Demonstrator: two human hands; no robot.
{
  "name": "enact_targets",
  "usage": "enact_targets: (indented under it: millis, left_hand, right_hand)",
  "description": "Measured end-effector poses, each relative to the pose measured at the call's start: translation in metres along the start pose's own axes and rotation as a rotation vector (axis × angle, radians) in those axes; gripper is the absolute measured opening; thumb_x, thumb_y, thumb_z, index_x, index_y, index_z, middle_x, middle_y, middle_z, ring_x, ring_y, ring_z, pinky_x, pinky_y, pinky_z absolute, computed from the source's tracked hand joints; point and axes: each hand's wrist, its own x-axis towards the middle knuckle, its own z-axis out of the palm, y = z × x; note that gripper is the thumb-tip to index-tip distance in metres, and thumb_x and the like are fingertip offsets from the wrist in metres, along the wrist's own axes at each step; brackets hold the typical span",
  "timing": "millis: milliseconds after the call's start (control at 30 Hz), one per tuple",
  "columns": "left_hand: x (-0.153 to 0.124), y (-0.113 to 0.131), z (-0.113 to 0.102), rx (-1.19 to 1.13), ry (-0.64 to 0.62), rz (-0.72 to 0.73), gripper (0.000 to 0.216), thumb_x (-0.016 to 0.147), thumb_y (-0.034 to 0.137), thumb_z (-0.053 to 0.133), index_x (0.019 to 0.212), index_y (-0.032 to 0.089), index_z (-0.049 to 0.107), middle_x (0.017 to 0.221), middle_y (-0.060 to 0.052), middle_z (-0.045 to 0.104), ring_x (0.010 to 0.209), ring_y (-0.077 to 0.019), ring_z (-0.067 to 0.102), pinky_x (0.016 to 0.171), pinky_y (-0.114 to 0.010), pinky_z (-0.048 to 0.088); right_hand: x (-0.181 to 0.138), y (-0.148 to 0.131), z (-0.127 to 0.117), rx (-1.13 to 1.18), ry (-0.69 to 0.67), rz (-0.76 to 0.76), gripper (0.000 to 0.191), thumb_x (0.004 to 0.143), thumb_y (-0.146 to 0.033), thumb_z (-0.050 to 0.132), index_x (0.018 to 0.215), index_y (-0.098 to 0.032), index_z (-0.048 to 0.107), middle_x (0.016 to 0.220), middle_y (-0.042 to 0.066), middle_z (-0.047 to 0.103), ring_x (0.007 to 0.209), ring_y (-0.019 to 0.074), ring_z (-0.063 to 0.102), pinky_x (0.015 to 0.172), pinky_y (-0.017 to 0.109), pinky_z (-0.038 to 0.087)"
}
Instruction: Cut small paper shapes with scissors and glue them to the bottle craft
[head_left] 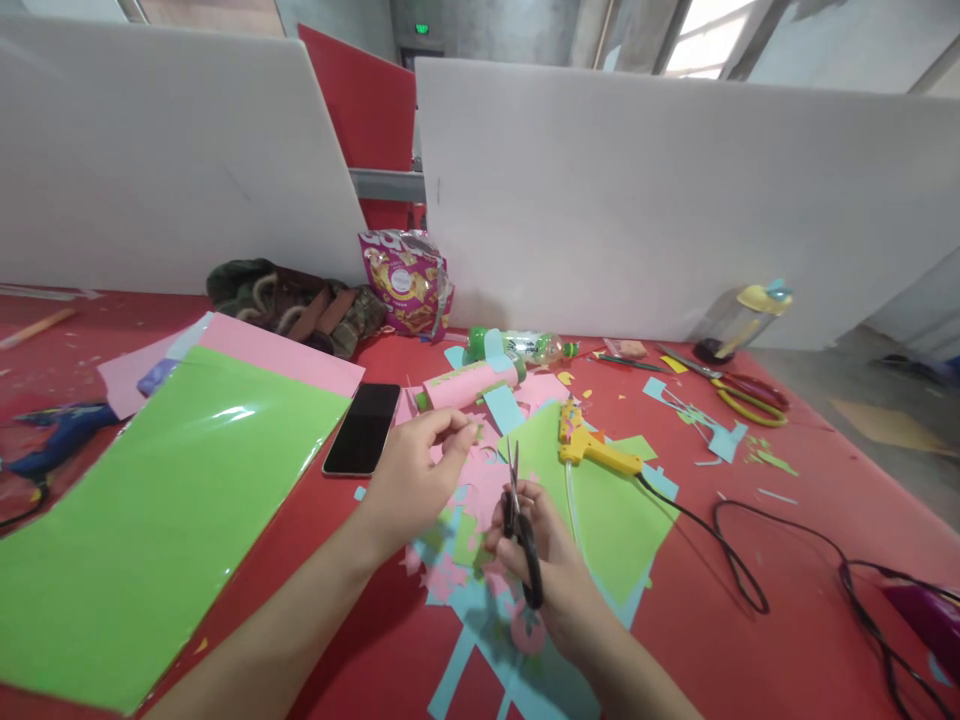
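Note:
My left hand (417, 478) is over the red table (750, 520), its thumb and fingers pinched on a small green paper scrap (478, 430). My right hand (551, 575) grips black-handled scissors (519, 520), blades pointing up and nearly closed, just right of the scrap. Beneath both hands lie pink, blue and green paper cut-offs (480, 590). A yellow glue gun (592, 447) rests on a green sheet (615, 510) to the right of the scissors.
A large green sheet (150, 500) over pink paper lies at left beside a black phone (363, 428). A paper-wrapped roll (469, 383), a plastic bottle (525, 347), a snack bag (405, 280), red-yellow scissors (739, 392), a black cord (750, 560) and white boards (637, 200) surround the work spot.

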Motion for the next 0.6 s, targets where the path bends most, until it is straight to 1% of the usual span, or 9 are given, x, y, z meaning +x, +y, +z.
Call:
enact_targets:
  millis: [100,233,333,433,600]
  left_hand:
    - [-0.0002,-0.0010,0.0006,-0.033,0.006,-0.043,0.021,0.079,0.030,0.041,0.072,0.014,0.053,0.062,0.001,0.051,0.059,-0.0101,0.046,0.055,-0.020,0.037]
    - [-0.0007,-0.0002,0.0014,-0.052,0.007,-0.065,0.020,0.079,0.030,0.042,0.072,0.015,0.053,0.061,0.001,0.051,0.059,-0.0104,0.045,0.055,-0.020,0.036]
    - [-0.0010,0.0012,0.0011,-0.062,0.018,-0.063,0.020,0.078,0.029,0.042,0.069,0.015,0.052,0.060,0.002,0.050,0.058,-0.0102,0.045,0.054,-0.020,0.036]
    - [-0.0012,0.0013,0.0005,-0.066,0.031,-0.056,0.019,0.078,0.028,0.042,0.068,0.015,0.052,0.061,0.002,0.050,0.058,-0.0097,0.045,0.055,-0.020,0.036]
    - [-0.0025,0.0009,0.0005,-0.051,0.030,-0.060,0.020,0.078,0.029,0.042,0.070,0.015,0.051,0.060,0.003,0.048,0.056,-0.0092,0.043,0.053,-0.019,0.035]
  right_hand:
    - [-0.0021,-0.0007,0.0005,0.034,-0.051,0.001,0.043,0.055,-0.026,0.069,0.088,-0.023,0.043,0.078,-0.001,0.044,0.071,0.0129,0.047,0.058,0.024,0.042]
    - [-0.0024,-0.0001,0.0015,0.112,-0.058,0.008,0.036,0.059,-0.023,0.063,0.090,-0.023,0.044,0.081,0.000,0.046,0.078,0.0152,0.050,0.058,0.025,0.043]
    - [-0.0009,0.0019,0.0014,0.145,-0.022,0.001,0.032,0.063,-0.021,0.059,0.090,-0.024,0.043,0.080,-0.001,0.047,0.072,0.0144,0.054,0.056,0.027,0.045]
    - [0.0004,0.0032,0.0007,0.136,0.000,-0.018,0.032,0.066,-0.025,0.060,0.092,-0.023,0.042,0.078,-0.001,0.050,0.064,0.0132,0.056,0.054,0.028,0.045]
    - [-0.0006,0.0019,0.0015,0.115,-0.023,0.013,0.039,0.063,-0.030,0.066,0.092,-0.021,0.041,0.075,-0.001,0.051,0.061,0.0130,0.058,0.048,0.025,0.044]
